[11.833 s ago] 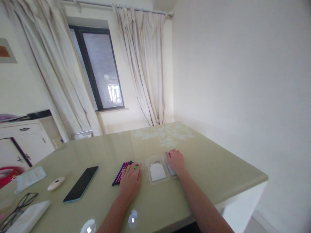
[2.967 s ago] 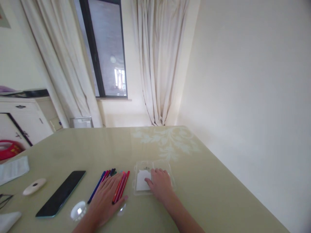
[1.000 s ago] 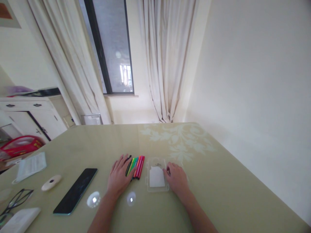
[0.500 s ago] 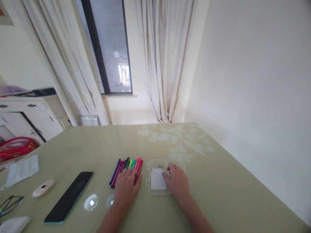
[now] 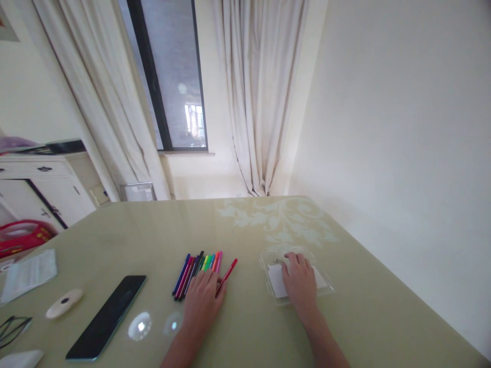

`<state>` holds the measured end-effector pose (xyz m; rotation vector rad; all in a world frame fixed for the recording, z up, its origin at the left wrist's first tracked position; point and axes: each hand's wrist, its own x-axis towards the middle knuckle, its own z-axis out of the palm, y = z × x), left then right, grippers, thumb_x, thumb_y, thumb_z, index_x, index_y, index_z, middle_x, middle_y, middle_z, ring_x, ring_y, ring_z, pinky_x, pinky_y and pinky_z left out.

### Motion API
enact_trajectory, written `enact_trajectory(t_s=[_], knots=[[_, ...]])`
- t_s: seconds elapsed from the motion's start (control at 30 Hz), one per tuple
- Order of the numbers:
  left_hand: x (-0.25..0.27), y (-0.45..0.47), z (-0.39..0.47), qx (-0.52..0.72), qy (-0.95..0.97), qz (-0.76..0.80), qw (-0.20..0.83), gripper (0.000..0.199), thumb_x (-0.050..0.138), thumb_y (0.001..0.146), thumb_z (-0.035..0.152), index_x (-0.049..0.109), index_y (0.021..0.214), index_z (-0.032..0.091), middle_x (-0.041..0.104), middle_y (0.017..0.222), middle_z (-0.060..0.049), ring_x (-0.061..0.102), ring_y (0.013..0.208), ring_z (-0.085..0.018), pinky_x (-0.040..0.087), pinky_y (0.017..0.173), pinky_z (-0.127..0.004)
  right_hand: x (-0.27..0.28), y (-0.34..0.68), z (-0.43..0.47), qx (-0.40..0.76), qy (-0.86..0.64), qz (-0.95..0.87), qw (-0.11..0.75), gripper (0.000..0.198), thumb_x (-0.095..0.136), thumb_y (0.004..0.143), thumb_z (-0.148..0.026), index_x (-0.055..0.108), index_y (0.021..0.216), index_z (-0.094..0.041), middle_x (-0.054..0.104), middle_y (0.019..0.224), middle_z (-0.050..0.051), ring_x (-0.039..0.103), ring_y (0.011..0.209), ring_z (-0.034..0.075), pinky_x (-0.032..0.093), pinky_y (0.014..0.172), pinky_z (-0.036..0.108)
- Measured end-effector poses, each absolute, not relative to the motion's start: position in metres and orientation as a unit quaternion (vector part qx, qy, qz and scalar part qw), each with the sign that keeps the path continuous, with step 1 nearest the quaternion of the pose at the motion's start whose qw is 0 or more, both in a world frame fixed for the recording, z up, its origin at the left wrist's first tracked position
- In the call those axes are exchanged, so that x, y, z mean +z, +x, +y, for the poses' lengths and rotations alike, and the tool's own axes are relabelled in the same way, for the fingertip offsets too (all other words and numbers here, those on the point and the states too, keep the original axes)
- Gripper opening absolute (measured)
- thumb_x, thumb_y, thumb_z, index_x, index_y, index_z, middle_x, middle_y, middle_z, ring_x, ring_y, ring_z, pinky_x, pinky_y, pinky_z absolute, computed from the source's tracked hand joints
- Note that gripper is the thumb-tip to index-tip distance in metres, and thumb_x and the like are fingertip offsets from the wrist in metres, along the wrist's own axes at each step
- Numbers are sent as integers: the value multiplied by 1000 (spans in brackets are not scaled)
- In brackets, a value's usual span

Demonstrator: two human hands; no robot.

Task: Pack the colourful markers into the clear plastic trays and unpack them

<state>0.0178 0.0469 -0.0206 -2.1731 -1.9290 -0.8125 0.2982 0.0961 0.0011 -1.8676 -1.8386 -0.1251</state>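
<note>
My left hand (image 5: 203, 294) is closed, with a red felt-tip pen (image 5: 231, 270) between its thumb and fingers. The pen slants up to the right, apart from the others. Under and beyond that hand lies a row of coloured felt-tip pens (image 5: 187, 273), partly covered by the fingers. My right hand (image 5: 301, 281) lies over a clear plastic case (image 5: 284, 302), fingers stretched and slightly bent. White paper cards (image 5: 276, 281) show in the case on both sides of the hand; the palm hides the middle.
To the left lie a black phone (image 5: 107, 317), a white oval object (image 5: 64, 303), a face mask (image 5: 28, 276) and glasses (image 5: 14, 329). A wall (image 5: 402, 179) borders the table's right edge, and curtains (image 5: 264, 102) hang beyond the far edge.
The plastic case has slid right and turned slightly, with my right hand moving over it. The red pen has come away from the row's right end, tilted in my left hand.
</note>
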Motion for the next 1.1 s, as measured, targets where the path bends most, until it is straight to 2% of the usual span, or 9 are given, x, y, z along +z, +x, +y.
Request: enact_trajectory(t_s=[0.07, 0.13, 0.23, 0.37, 0.5, 0.7, 0.83, 0.93, 1.1], knots=[[-20, 18, 44, -316, -729, -607, 31, 27, 53, 99, 43, 69, 86, 25, 71, 84, -5, 66, 83, -26, 48, 77, -37, 7, 275, 87, 23, -603, -727, 326, 23, 55, 98, -29, 67, 117, -22, 69, 110, 11, 64, 105, 27, 49, 92, 37], [-20, 18, 41, -364, -731, -577, -3, 30, 52, 101, 47, 70, 92, 25, 72, 85, -4, 66, 81, -24, 50, 76, -36, 12, 253, 76, 127, -501, -774, 365, 34, 53, 101, -34, 61, 134, -26, 69, 119, 9, 65, 106, 22, 51, 92, 32], [-20, 18, 38, -414, -728, -545, -39, 30, 51, 102, 48, 70, 101, 24, 74, 93, -5, 68, 86, -22, 54, 78, -34, 17, 235, 65, 236, -416, -777, 410, 28, 49, 104, -33, 70, 122, -27, 74, 107, 6, 68, 99, 19, 53, 89, 28], [-14, 21, 39, -406, -764, -494, -87, 30, 49, 104, 45, 72, 110, 27, 76, 101, -4, 69, 95, -21, 56, 88, -33, 18, 237, 64, 331, -400, -740, 427, 27, 55, 100, -38, 77, 104, -23, 76, 89, 5, 70, 76, 17, 55, 75, 27], [-6, 18, 43, -393, -766, -494, -123, 34, 46, 105, 46, 74, 106, 27, 76, 99, -5, 69, 96, -22, 55, 89, -35, 18, 251, 73, 365, -416, -715, 427, 29, 58, 96, -43, 79, 99, -22, 77, 83, 5, 71, 73, 18, 56, 72, 28], [-6, -13, 46, -400, -730, -543, -109, 34, 49, 103, 47, 76, 104, 26, 77, 99, -7, 70, 94, -25, 56, 87, -40, 15, 291, 98, 299, -491, -592, 565, 41, 64, 90, -53, 76, 104, -17, 76, 80, 8, 69, 70, 21, 58, 69, 33], [-2, 0, 39, -322, -783, -524, -93, 19, 57, 99, 33, 75, 100, 26, 75, 96, -6, 67, 95, -25, 53, 88, -41, 5, 279, 97, 308, -486, -659, 485, 44, 50, 99, -53, 74, 113, -19, 78, 97, 11, 72, 79, 23, 58, 74, 35], [1, 20, 31, -259, -821, -504, -65, 10, 62, 92, 22, 71, 90, 25, 71, 89, -4, 64, 91, -24, 49, 90, -41, -1, 254, 89, 200, -494, -763, 367, 34, 43, 104, -39, 73, 112, -23, 77, 103, 8, 69, 96, 24, 51, 89, 37], [-2, 23, 25, -242, -827, -504, -54, 7, 66, 91, 29, 67, 85, 25, 69, 88, -3, 63, 90, -24, 47, 86, -39, -3, 240, 87, 60, -521, -822, 223, 24, 47, 104, -25, 71, 103, -22, 76, 98, 5, 65, 95, 23, 42, 88, 34]])
